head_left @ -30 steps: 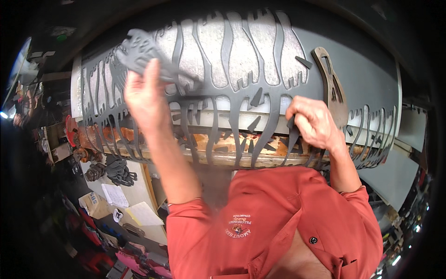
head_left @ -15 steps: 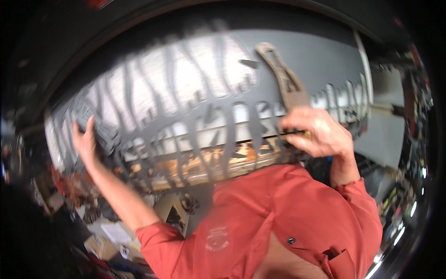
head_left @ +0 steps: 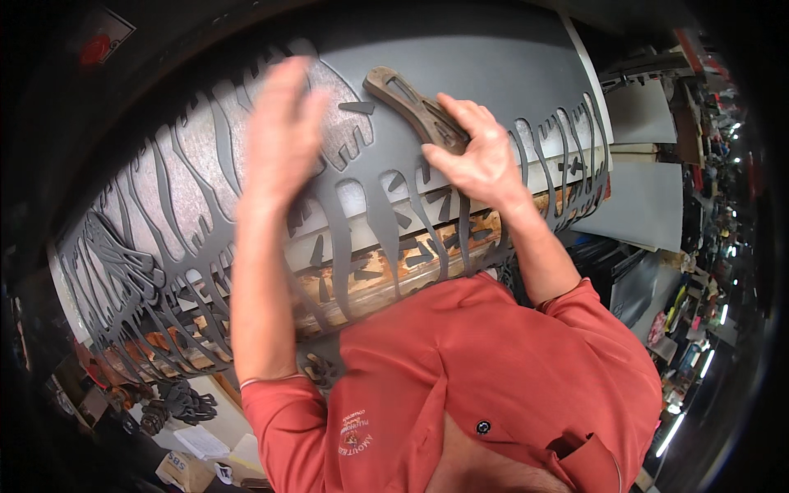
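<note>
My right hand (head_left: 481,152) grips the near end of a brown, strap-shaped cutting die (head_left: 403,100), thumb on one side and fingers on the other. The die lies on a dark grey sheet (head_left: 485,74), beside the row of cut-outs. My left hand (head_left: 288,123) is blurred by motion above the cut part of the sheet; its fingers look stretched and apart, with nothing seen in them. A small pointed grey scrap (head_left: 357,107) lies between the left hand and the die. At the left, a pile of grey strap-shaped pieces (head_left: 123,259) rests on the sheet.
Cut sheet strips hang over the worn near edge of the table (head_left: 362,287), with small grey offcuts among them. White panels (head_left: 637,197) stand at the right. Low at the left are a cardboard box (head_left: 185,470), papers (head_left: 201,441) and a dark heap of pieces (head_left: 187,403).
My left hand has left the pile of pieces and moved right over the sheet. My right hand now holds the die farther up its length. The view has shifted too.
</note>
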`<act>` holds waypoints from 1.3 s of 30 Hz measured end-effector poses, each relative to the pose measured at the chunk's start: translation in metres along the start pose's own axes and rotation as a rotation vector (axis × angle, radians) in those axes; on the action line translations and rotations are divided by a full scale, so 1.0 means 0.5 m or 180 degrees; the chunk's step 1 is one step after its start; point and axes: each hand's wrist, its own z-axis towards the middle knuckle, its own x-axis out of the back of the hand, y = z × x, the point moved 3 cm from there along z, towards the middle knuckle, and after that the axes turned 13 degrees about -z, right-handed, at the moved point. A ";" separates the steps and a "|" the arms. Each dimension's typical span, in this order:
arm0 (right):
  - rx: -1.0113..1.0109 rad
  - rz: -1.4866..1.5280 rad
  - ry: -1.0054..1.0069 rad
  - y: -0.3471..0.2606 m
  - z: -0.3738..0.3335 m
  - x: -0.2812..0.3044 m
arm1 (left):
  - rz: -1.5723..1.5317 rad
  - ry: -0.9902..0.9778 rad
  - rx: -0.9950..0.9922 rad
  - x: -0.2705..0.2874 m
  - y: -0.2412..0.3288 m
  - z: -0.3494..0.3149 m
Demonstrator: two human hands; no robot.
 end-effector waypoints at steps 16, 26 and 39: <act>0.3579 -0.0999 -0.0104 -0.020 0.204 0.033 | -0.0528 0.0067 -0.0094 -0.038 0.125 -0.152; 0.0851 0.0105 0.0723 0.048 0.195 -0.082 | 0.0202 0.0248 -0.0512 -0.189 0.086 -0.125; 0.1268 0.0109 0.0337 0.035 0.194 -0.066 | 0.0161 0.0265 -0.0600 -0.184 0.085 -0.131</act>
